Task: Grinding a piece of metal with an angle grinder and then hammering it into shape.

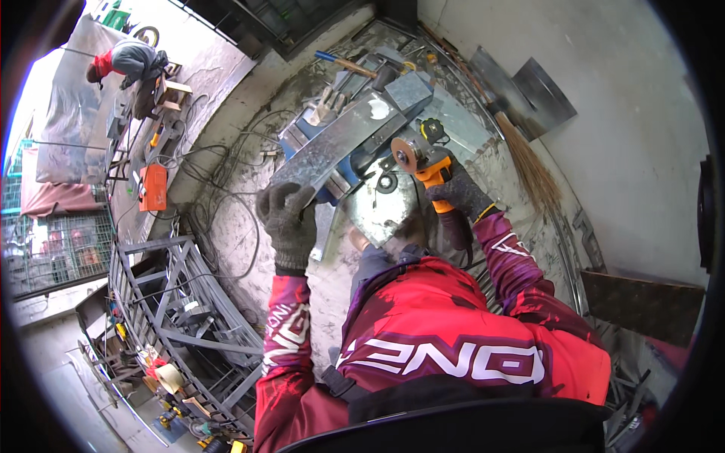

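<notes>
A long grey sheet-metal piece [343, 142] lies slanted across a blue-and-grey metal fixture [341, 186]. My left hand [291, 226], in a dark grey knit glove, curls its fingers over the near left end of that piece. In my right hand [467, 193], also gloved, is an orange angle grinder [433, 175]. Its round disc [405, 155] points up and left, beside the metal piece; I cannot tell whether they touch. Just beyond the grinder sits a round black-and-yellow tool [433, 130]. A pale work glove [328, 107] rests at the fixture's far side.
A blue-ended hammer [346, 63] lies beyond the fixture. Cables [219, 170] loop across the floor to the left, near an orange box [152, 187] and a metal frame [185, 325]. A broom [529, 158] leans by the right wall. Another person [137, 64] bends over at upper left.
</notes>
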Demonstrator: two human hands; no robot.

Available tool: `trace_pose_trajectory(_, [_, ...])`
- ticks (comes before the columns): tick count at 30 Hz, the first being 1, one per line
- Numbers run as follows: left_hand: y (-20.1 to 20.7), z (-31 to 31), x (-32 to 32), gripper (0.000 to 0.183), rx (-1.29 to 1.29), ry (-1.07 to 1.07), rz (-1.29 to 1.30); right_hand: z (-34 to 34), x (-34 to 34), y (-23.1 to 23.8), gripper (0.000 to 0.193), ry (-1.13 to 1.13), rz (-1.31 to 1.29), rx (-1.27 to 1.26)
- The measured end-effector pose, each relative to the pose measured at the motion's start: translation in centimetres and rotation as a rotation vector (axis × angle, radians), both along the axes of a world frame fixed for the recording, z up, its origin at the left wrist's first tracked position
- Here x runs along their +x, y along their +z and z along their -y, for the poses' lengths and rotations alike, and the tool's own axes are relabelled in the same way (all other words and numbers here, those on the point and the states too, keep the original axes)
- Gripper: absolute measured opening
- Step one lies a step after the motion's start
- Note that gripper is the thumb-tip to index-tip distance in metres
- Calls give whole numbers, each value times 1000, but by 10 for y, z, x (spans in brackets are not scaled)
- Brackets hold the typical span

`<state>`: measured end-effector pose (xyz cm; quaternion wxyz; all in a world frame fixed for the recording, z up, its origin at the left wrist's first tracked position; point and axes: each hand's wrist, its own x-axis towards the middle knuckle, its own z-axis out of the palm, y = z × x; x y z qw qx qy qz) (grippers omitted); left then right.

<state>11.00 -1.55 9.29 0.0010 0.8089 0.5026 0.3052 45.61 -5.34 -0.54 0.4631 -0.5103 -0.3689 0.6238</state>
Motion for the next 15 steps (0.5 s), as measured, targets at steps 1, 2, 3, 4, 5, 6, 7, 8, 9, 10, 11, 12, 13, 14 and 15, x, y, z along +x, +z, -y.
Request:
trace_pose_trajectory(1, [1, -6, -4, 27, 62, 36, -102, 0, -1, -2, 80, -1, -2, -3])
trace_pose_trajectory(2, [-4, -11, -5, 31, 97, 52, -160, 0, -2, -4, 80, -6, 12, -6])
trace_pose_trajectory(3, [-13, -17, -7, 31, 136, 21, -152, 1, -3, -6, 81, -21, 41, -33])
trace_pose_trajectory(4, [-25, -22, -7, 31, 147, -9, -221, 2, -4, -7, 81, -7, 26, -7])
trace_pose_trajectory(5, [-39, -25, -8, 31, 159, -46, -295, 3, -5, -8, 80, -14, 26, 27])
trace_pose_trajectory(6, [-52, -24, -12, 30, 101, -87, -347, 4, -4, -9, 79, -23, 30, 60])
trace_pose_trajectory(7, [-65, -22, -15, 32, 51, -127, -372, 6, -4, -9, 79, -24, 40, 59])
trace_pose_trajectory(8, [-77, -16, -18, 34, -33, -115, -347, 8, -3, -8, 79, -36, 63, 32])
trace_pose_trajectory(9, [-86, -12, -22, 35, -37, -149, -303, 10, -3, -7, 80, -59, 98, -14])
trace_pose_trajectory(10, [-93, -12, -25, 35, -107, -114, -310, 11, -1, -5, 81, -42, 121, -41])
trace_pose_trajectory(11, [-97, -12, -28, 37, -142, -121, -269, 12, -2, -4, 81, -36, 126, -49])
trace_pose_trajectory(12, [-99, -11, -32, 38, -196, -118, -237, 12, -1, -3, 87, -31, 206, -47])
trace_pose_trajectory(13, [-99, -10, -34, 38, -175, -118, -219, 12, -1, -2, 93, -31, 291, -33])
trace_pose_trajectory(14, [-98, -8, -36, 38, -145, -41, -229, 12, -2, -2, 93, -18, 296, -36])
trace_pose_trajectory(15, [-96, -6, -37, 38, -113, 37, -239, 12, -3, -1, 93, -10, 344, 2])
